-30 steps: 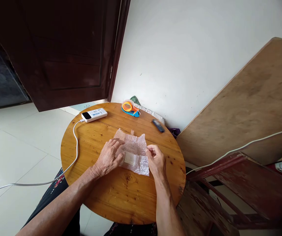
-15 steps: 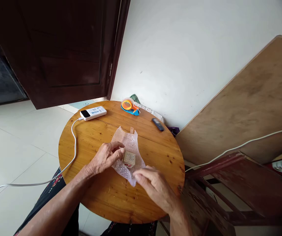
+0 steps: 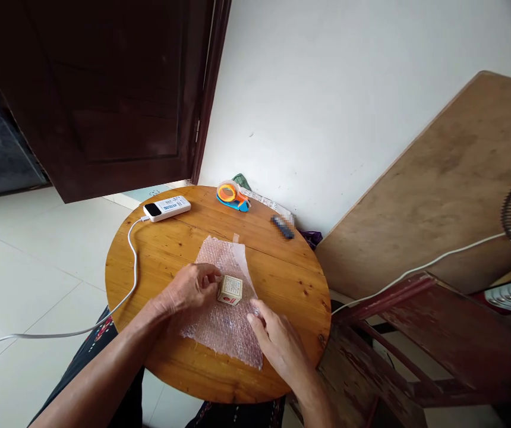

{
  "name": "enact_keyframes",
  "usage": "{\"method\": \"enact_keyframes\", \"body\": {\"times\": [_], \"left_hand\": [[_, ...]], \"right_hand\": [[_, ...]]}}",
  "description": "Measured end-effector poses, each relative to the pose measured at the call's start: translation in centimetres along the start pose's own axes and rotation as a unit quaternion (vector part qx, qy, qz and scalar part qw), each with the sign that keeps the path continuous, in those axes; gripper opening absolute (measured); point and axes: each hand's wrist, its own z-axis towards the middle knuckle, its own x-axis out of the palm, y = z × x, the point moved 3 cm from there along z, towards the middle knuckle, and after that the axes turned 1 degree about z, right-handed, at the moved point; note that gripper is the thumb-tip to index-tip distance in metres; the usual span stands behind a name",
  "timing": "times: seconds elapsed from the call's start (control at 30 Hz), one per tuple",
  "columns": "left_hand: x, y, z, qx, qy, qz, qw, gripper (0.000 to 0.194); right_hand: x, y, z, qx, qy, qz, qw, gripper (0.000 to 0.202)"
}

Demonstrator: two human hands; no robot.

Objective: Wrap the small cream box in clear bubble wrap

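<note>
A small cream cardboard box (image 3: 231, 288) with printed text and a red mark on its front sits on a flattened sheet of bubble wrap (image 3: 224, 339). My left hand (image 3: 191, 286) is just left of the box, its fingers bent and the thumb apart from the index finger. Its fingertips reach the box's left edge; whether they touch it I cannot tell. Over the right edge of the wrap lies my right hand (image 3: 277, 336), thumb and index finger apart and nothing gripped. A short strip of tape (image 3: 236, 238) sticks out from the wrap's far edge.
On the round wooden table (image 3: 148, 261) are a white device (image 3: 167, 208) with a white cable (image 3: 135, 261), a tape dispenser (image 3: 233, 196) and a blurred dark object (image 3: 281, 227). A wooden chair (image 3: 398, 333) stands at the right. The wall (image 3: 309, 107) borders the far side.
The near part of the bubble wrap, earlier folded up around the box, now lies spread towards me. My right hand has let go of the wrap and its fingers have opened.
</note>
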Motion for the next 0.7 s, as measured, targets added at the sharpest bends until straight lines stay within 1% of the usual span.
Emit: {"method": "enact_keyframes", "body": {"times": [0.07, 0.1, 0.17, 0.27, 0.37, 0.43, 0.5, 0.6, 0.63, 0.7], "left_hand": [[0.7, -0.6, -0.1, 0.046, -0.026, 0.056, 0.997, 0.027], [1.0, -0.8, -0.2, 0.065, -0.036, 0.074, 0.995, 0.031], [1.5, -0.9, -0.3, 0.085, -0.051, 0.087, 0.991, 0.046], [1.9, -0.3, -0.2, 0.081, -0.054, 0.058, 0.994, 0.073], [2.2, 0.3, -0.2, 0.080, -0.027, 0.019, 0.996, 0.091], [2.5, 0.3, -0.2, 0.086, 0.001, 0.018, 0.996, 0.098], [2.7, 0.2, -0.3, 0.086, 0.023, 0.029, 0.996, 0.099], [2.7, 0.0, -0.2, 0.082, 0.034, 0.046, 0.995, 0.098], [2.7, -0.1, -0.2, 0.083, 0.034, 0.052, 0.995, 0.097], [2.7, -0.2, -0.1, 0.084, 0.035, 0.066, 0.994, 0.094]], "right_hand": [[-0.1, 0.4, 1.1, 0.016, 0.002, -0.080, 0.997, 0.043], [-0.2, 0.6, 1.6, 0.025, 0.004, -0.114, 0.993, 0.044], [-0.4, 0.9, 2.5, 0.040, 0.014, -0.160, 0.986, 0.044], [-0.6, 0.7, 3.4, 0.035, 0.022, -0.171, 0.984, 0.041], [-0.8, 0.3, 3.9, 0.011, -0.009, -0.115, 0.993, 0.040], [-1.0, 0.2, 3.9, -0.019, -0.040, -0.049, 0.998, 0.044], [-1.0, 0.4, 3.8, -0.059, -0.048, 0.023, 0.997, 0.051], [-0.4, 1.4, 3.8, -0.110, -0.028, 0.097, 0.989, 0.063], [-0.2, 1.7, 3.8, -0.114, -0.028, 0.106, 0.987, 0.065], [0.3, 2.2, 3.9, -0.104, -0.038, 0.118, 0.987, 0.062]]}}
